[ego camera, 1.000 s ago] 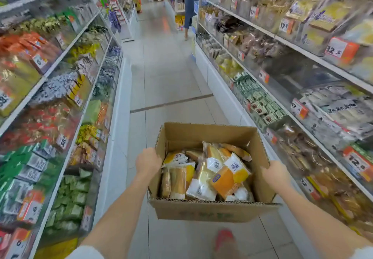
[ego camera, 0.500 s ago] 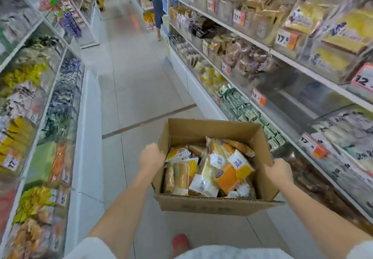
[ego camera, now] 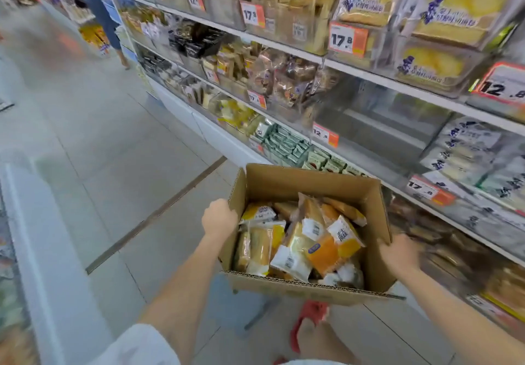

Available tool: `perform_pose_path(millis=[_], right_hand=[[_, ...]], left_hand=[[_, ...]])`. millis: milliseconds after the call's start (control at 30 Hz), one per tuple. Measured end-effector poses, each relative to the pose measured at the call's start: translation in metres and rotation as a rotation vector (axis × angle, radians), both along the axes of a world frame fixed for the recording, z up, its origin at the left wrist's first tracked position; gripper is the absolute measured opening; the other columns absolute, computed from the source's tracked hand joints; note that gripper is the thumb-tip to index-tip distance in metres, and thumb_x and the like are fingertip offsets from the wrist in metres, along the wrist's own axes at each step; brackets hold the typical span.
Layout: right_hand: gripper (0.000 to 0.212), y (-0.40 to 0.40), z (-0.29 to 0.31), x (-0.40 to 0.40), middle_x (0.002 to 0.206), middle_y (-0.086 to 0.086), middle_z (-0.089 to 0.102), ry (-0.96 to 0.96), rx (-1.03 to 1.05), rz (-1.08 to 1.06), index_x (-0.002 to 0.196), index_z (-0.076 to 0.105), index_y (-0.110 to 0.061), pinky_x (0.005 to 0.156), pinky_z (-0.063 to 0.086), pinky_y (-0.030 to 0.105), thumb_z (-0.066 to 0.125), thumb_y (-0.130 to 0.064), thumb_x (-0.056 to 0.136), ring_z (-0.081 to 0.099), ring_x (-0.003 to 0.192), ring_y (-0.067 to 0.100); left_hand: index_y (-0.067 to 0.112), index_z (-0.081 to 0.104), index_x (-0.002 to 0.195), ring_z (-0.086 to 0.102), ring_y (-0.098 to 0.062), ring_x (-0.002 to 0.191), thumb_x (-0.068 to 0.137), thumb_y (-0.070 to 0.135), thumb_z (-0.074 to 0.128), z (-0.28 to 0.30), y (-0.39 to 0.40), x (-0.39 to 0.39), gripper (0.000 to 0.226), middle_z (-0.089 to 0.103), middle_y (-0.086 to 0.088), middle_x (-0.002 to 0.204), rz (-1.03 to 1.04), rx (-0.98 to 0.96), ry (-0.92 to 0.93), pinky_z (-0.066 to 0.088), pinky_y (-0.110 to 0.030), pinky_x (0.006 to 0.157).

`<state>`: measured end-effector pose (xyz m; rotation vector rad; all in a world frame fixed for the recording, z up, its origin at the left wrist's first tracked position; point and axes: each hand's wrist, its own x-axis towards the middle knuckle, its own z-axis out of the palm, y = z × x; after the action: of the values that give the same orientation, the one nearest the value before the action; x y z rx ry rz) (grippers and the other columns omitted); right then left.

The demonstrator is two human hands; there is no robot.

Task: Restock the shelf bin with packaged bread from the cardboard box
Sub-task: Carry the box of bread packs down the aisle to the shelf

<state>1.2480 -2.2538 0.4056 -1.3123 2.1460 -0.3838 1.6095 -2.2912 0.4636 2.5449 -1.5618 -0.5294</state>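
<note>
left hand (ego camera: 219, 218): curled round the cardboard box (ego camera: 309, 289) wall
right hand (ego camera: 400, 252): gripping the opposite wall, so it rides level
bread (ego camera: 301, 239): packs piled inside
empty bin (ego camera: 377, 120): on the shelf, just ahead

Orange shelf price tags (ego camera: 348, 40) reading 17.8, another tag (ego camera: 324, 134) 12.8

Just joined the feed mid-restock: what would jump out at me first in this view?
The open cardboard box, low and centre, heaped with yellow and orange bread packets, carried with the left hand gripping its left wall and the right hand on its right side. Just right of it, one clear shelf bin stands nearly bare among full ones, behind an orange 12.8 price tag.
</note>
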Motion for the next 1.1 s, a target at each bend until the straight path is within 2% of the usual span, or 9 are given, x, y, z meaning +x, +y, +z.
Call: perform_pose_path(millis=[67, 133, 200, 267, 400, 667, 833, 933, 1100], right_hand=[[0.007, -0.005, -0.009, 0.002, 0.075, 0.014, 0.058, -0.026, 0.008, -0.075, 0.086, 0.063, 0.000, 0.064, 0.037, 0.030, 0.058, -0.006, 0.088, 0.059, 0.079, 0.036], [0.010, -0.012, -0.015, 0.002, 0.088, 0.016, 0.062, -0.061, 0.000, -0.132, 0.095, 0.064, -0.002, 0.067, 0.036, 0.028, 0.058, -0.002, 0.088, 0.056, 0.081, 0.031], [0.006, -0.019, -0.019, 0.001, 0.079, 0.015, 0.059, -0.073, 0.036, -0.172, 0.083, 0.061, -0.001, 0.059, 0.034, 0.027, 0.058, -0.001, 0.088, 0.050, 0.071, 0.024], [0.022, -0.028, -0.026, -0.001, 0.068, 0.012, 0.053, -0.078, 0.087, -0.244, 0.068, 0.055, -0.001, 0.047, 0.031, 0.027, 0.058, -0.003, 0.089, 0.046, 0.059, 0.022], [0.015, -0.038, -0.039, 0.002, 0.080, 0.018, 0.062, -0.118, 0.106, -0.367, 0.082, 0.064, 0.001, 0.057, 0.044, 0.033, 0.057, -0.010, 0.089, 0.055, 0.069, 0.032], [0.022, -0.052, -0.064, 0.035, 0.069, 0.015, 0.061, -0.117, 0.124, -0.571, 0.075, 0.065, 0.000, 0.045, 0.033, 0.024, 0.054, -0.010, 0.091, 0.051, 0.056, 0.025], [0.021, -0.065, -0.099, 0.070, 0.065, 0.015, 0.061, -0.107, 0.102, -0.751, 0.071, 0.063, 0.000, 0.051, 0.041, 0.029, 0.055, -0.008, 0.089, 0.054, 0.055, 0.028], [0.019, -0.065, -0.128, 0.095, 0.063, 0.018, 0.061, -0.096, 0.097, -0.858, 0.070, 0.062, 0.000, 0.051, 0.040, 0.031, 0.058, -0.008, 0.087, 0.055, 0.055, 0.029], [0.015, -0.064, -0.188, 0.125, 0.068, 0.018, 0.058, -0.101, 0.129, -1.021, 0.079, 0.063, 0.004, 0.050, 0.036, 0.028, 0.059, -0.008, 0.087, 0.050, 0.056, 0.027]], left_hand=[[0.007, 0.057, 0.084, 0.063, -0.031, 0.083, 0.087, 0.014, 0.051, -0.008, -0.023, -0.007, 0.009, 0.062, -0.009, 0.085, -0.025, 0.031, -0.014, 0.049, -0.031, 0.067], [0.008, 0.059, 0.086, 0.064, -0.030, 0.082, 0.085, 0.015, 0.051, -0.014, -0.046, -0.012, 0.010, 0.064, -0.008, 0.085, -0.049, 0.053, -0.030, 0.052, -0.032, 0.067], [0.008, 0.059, 0.084, 0.064, -0.030, 0.081, 0.084, 0.016, 0.053, -0.018, -0.066, -0.018, 0.010, 0.064, -0.009, 0.084, -0.067, 0.069, -0.028, 0.053, -0.033, 0.068], [0.008, 0.057, 0.083, 0.064, -0.031, 0.081, 0.085, 0.016, 0.054, -0.021, -0.086, -0.022, 0.009, 0.064, -0.009, 0.084, -0.080, 0.086, -0.019, 0.052, -0.032, 0.067], [0.010, 0.058, 0.081, 0.063, -0.028, 0.075, 0.083, 0.015, 0.053, -0.027, -0.115, -0.023, 0.008, 0.064, -0.007, 0.081, -0.104, 0.117, 0.003, 0.048, -0.029, 0.060], [0.009, 0.057, 0.085, 0.064, -0.029, 0.081, 0.081, 0.011, 0.053, -0.060, -0.189, -0.003, 0.006, 0.064, -0.010, 0.084, -0.288, 0.256, 0.011, 0.054, -0.032, 0.067], [0.001, 0.059, 0.089, 0.062, -0.026, 0.080, 0.085, 0.011, 0.052, -0.111, -0.256, 0.013, 0.013, 0.060, -0.010, 0.082, -0.510, 0.371, 0.030, 0.051, -0.032, 0.064], [0.002, 0.055, 0.081, 0.059, -0.027, 0.078, 0.084, 0.004, 0.052, -0.144, -0.286, 0.019, 0.005, 0.055, -0.010, 0.079, -0.615, 0.419, 0.023, 0.044, -0.031, 0.059], [0.009, 0.045, 0.058, 0.051, -0.022, 0.062, 0.081, 0.000, 0.053, -0.211, -0.308, 0.027, 0.026, 0.046, -0.003, 0.059, -0.613, 0.455, 0.046, 0.038, -0.027, 0.050]])
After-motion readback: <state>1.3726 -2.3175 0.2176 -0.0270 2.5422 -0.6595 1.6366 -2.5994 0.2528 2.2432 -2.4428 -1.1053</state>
